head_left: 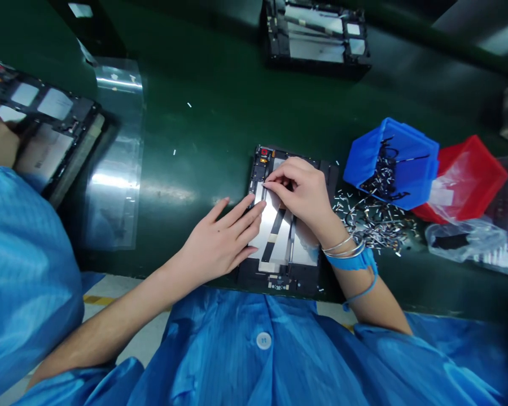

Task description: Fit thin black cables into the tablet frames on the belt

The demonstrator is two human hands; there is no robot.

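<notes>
Hands (222,245) on device (279,237), prob. at bench edge (148,273), w/ room L.

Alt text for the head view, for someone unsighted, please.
A person's left hand rests partly on an opened electronic device on a green table, the right hand pinching near its upper end. At right: a blue bin, a red bin, small scattered pieces.

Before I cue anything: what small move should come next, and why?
Perhaps press the left hand to steady the flat black rectangular device: those fingers lie over its left side, while the right hand pinches over its smooth silver panel.
</notes>
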